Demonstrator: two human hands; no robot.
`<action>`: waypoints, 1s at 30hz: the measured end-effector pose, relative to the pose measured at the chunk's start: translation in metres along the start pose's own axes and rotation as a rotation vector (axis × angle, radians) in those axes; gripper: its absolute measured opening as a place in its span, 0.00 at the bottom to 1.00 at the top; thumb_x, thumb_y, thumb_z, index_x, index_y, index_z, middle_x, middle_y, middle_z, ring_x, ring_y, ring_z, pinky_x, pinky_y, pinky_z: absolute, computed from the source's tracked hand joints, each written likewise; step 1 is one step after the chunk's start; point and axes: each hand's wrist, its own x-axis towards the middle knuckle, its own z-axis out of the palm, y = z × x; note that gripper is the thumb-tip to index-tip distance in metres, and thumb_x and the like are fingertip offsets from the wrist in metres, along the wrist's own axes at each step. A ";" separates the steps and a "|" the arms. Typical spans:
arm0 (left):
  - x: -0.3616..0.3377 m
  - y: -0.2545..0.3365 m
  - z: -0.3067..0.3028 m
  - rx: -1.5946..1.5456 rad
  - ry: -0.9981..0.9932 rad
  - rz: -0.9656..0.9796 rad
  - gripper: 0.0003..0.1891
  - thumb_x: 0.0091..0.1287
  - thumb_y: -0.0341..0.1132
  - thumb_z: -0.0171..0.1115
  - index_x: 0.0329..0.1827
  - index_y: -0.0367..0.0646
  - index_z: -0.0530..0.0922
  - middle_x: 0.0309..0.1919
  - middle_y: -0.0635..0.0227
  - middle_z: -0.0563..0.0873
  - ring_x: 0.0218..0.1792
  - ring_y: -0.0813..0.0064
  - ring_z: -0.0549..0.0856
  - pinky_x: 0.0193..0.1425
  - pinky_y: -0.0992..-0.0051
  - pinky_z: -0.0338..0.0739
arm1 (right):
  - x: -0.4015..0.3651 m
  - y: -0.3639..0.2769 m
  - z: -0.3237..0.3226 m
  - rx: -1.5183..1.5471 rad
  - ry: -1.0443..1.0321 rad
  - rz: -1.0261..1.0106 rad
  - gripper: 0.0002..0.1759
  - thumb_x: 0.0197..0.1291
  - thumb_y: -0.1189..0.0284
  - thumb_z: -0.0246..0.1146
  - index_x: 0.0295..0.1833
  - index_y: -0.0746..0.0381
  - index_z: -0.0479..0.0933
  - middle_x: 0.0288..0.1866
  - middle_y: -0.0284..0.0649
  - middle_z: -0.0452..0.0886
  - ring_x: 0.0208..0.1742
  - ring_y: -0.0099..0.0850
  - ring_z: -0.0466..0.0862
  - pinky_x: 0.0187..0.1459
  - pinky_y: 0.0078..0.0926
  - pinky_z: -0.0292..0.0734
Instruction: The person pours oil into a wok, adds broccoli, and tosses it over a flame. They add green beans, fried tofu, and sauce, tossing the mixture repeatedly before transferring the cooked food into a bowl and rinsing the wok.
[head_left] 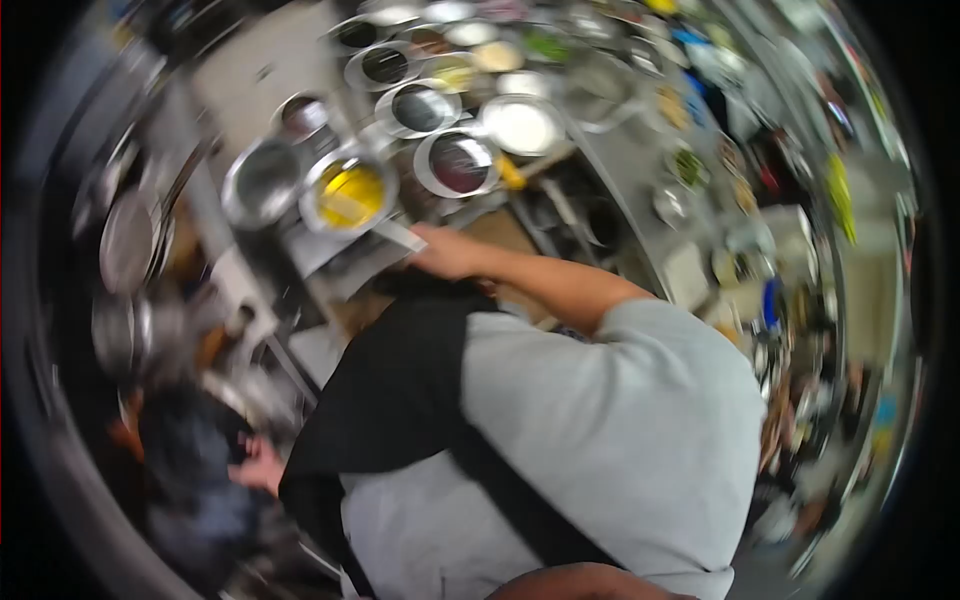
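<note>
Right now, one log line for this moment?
right hand: beside steel pot of yellow liquid | left hand: low, by black apron | grip: blurred

A restaurant kitchen — rows of steel ingredient bowls (440, 110), pans (130, 240) alongside.

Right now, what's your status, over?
Right hand at flat sheet beside yellow bowl, grip unclear. Left hand low by dark bundle, blurred. Pots crowd behind bowl.
</note>
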 end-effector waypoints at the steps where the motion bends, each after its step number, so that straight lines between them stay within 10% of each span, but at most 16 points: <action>1: -0.029 -0.019 0.021 -0.071 0.008 -0.009 0.39 0.68 0.66 0.61 0.59 0.33 0.69 0.39 0.60 0.74 0.28 0.70 0.68 0.27 0.73 0.65 | 0.001 0.021 0.000 -0.049 -0.040 0.101 0.29 0.71 0.65 0.65 0.74 0.62 0.69 0.40 0.57 0.87 0.43 0.53 0.89 0.47 0.49 0.83; 3: -0.060 -0.047 0.030 0.043 0.023 0.005 0.40 0.72 0.71 0.57 0.58 0.36 0.70 0.42 0.58 0.79 0.26 0.70 0.71 0.24 0.73 0.66 | 0.008 0.009 -0.012 -0.136 -0.040 0.141 0.43 0.67 0.74 0.60 0.86 0.61 0.54 0.50 0.71 0.85 0.52 0.67 0.86 0.56 0.60 0.79; 9: -0.106 -0.105 0.049 0.322 0.188 0.109 0.32 0.75 0.70 0.56 0.44 0.43 0.80 0.34 0.60 0.84 0.21 0.69 0.74 0.21 0.75 0.64 | 0.050 0.061 -0.002 -0.236 -0.084 0.299 0.40 0.67 0.74 0.57 0.85 0.65 0.57 0.51 0.74 0.84 0.55 0.66 0.86 0.59 0.55 0.81; 12: -0.107 -0.111 0.034 0.353 0.229 -0.009 0.32 0.76 0.68 0.56 0.42 0.42 0.80 0.34 0.59 0.85 0.21 0.68 0.75 0.21 0.75 0.65 | 0.057 0.118 0.023 -0.428 0.051 0.052 0.39 0.69 0.77 0.57 0.85 0.62 0.58 0.47 0.67 0.86 0.32 0.53 0.89 0.40 0.47 0.86; 16: -0.101 -0.108 0.018 0.362 0.199 -0.032 0.31 0.76 0.67 0.56 0.42 0.42 0.80 0.34 0.59 0.85 0.21 0.68 0.75 0.22 0.74 0.66 | 0.050 0.096 0.017 -0.260 -0.079 0.262 0.40 0.69 0.77 0.58 0.86 0.61 0.57 0.42 0.61 0.87 0.28 0.46 0.88 0.35 0.44 0.86; 19: -0.099 -0.107 0.022 0.381 0.211 -0.027 0.31 0.76 0.67 0.58 0.44 0.42 0.79 0.35 0.59 0.85 0.21 0.68 0.74 0.22 0.74 0.66 | 0.047 0.092 0.016 -0.203 -0.110 0.276 0.42 0.67 0.75 0.60 0.86 0.65 0.56 0.48 0.65 0.88 0.46 0.56 0.90 0.49 0.49 0.86; 22: -0.096 -0.099 0.020 0.411 0.255 -0.025 0.30 0.74 0.67 0.61 0.48 0.43 0.78 0.35 0.62 0.84 0.21 0.70 0.74 0.22 0.74 0.66 | 0.040 0.075 0.011 0.553 -0.123 0.576 0.43 0.72 0.75 0.59 0.89 0.56 0.51 0.30 0.35 0.77 0.23 0.20 0.72 0.20 0.24 0.71; 30: -0.056 -0.120 0.038 0.655 0.246 -0.054 0.30 0.72 0.67 0.62 0.51 0.45 0.78 0.36 0.63 0.84 0.24 0.72 0.76 0.24 0.74 0.69 | 0.029 0.079 -0.001 1.091 -0.022 0.680 0.48 0.70 0.80 0.60 0.90 0.49 0.46 0.26 0.33 0.72 0.19 0.20 0.69 0.19 0.22 0.67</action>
